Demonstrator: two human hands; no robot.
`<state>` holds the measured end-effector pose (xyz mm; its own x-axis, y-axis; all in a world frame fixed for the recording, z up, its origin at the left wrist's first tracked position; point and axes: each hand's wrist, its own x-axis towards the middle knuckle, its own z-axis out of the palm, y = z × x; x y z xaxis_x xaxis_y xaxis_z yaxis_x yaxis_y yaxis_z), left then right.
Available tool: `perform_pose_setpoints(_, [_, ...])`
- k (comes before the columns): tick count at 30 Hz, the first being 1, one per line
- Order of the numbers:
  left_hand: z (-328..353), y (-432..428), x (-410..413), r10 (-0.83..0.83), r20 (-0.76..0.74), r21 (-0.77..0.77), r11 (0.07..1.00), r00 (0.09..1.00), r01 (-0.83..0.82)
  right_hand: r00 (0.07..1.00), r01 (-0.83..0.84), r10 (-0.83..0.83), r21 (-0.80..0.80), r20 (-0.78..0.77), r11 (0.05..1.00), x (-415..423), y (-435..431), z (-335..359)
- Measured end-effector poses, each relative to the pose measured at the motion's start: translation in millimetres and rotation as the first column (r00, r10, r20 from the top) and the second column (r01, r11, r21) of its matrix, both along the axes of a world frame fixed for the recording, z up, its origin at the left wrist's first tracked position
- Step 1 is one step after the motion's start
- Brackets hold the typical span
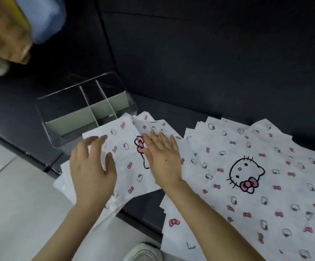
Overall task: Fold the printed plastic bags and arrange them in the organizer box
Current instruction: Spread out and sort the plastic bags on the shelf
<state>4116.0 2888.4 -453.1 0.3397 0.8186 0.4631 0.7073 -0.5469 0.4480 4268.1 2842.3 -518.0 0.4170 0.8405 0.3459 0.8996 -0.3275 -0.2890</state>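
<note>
dark matte work surface [145, 206] carries everything. at about 4 o'clock in the view lies the fanned pile of white plastic bags printed with pink bows and cat faces [256, 185], flat and not yet folded. at 9 o'clock of that pile, just beside it, sits the single white printed bag being folded [128, 162], one flap doubled over so a soft ridge runs up its middle. at 11 o'clock from that bag, close to its far edge, stands the clear plastic organizer box with pale green dividers [45, 117]; no folded bag shows in it. the right hand [162, 159] lies flat on the ridge, fingers straight. the left hand [91, 172] is spread and loosely curved over the bag's 9 o'clock half, and i cannot tell whether it touches. to fold well, i judge, line up the edges first. then the right palm should pin the crease while the left sweeps outward to press air out, since slick film tends to spring back.
</note>
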Motion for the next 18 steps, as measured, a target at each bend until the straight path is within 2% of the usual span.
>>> perform_pose_setpoints(2, [-18.9,9.7,-3.1,-0.1,-0.084,-0.033,0.995,0.991,0.098,0.99,-0.122,0.11,-0.136,-0.092,0.983,-6.6,12.4,-5.4])
perform_pose_setpoints(5, [-58.6,22.1,-8.5,-0.28,-0.326,-0.224,0.951,0.903,0.214,0.967,-0.196,0.145,-0.244,-0.211,0.95,-2.7,13.7,-13.7])
perform_pose_setpoints(7, [-79.2,27.2,-12.4,-0.319,-0.463,-0.326,0.929,0.827,0.176,0.985,-0.131,0.101,-0.217,-0.144,0.967,4.6,1.8,-13.5])
perform_pose_setpoints(9, [-89.1,30.1,-17.1,-0.302,-0.544,-0.344,0.931,0.783,0.12,0.999,-0.016,0.009,-0.145,-0.046,0.989,17.1,-18.8,-15.2])
perform_pose_setpoints(14, [-78.5,24.1,-9.1,-0.157,-0.584,-0.271,0.962,0.796,-0.01,0.985,0.163,-0.16,-0.053,0.058,0.985,65.2,-114.9,-17.6])
perform_pose_setpoints(16, [-73.0,11.3,5.6,-0.169,-0.537,-0.197,0.978,0.827,0.072,0.959,0.277,-0.274,-0.039,0.075,0.96,82.6,-162.1,-19.2])
perform_pose_setpoints(18, [-65.5,-8.4,27.9,-0.257,-0.44,-0.143,0.966,0.861,0.215,0.918,0.395,-0.392,-0.066,0.059,0.916,95.5,-204.4,-21.6])
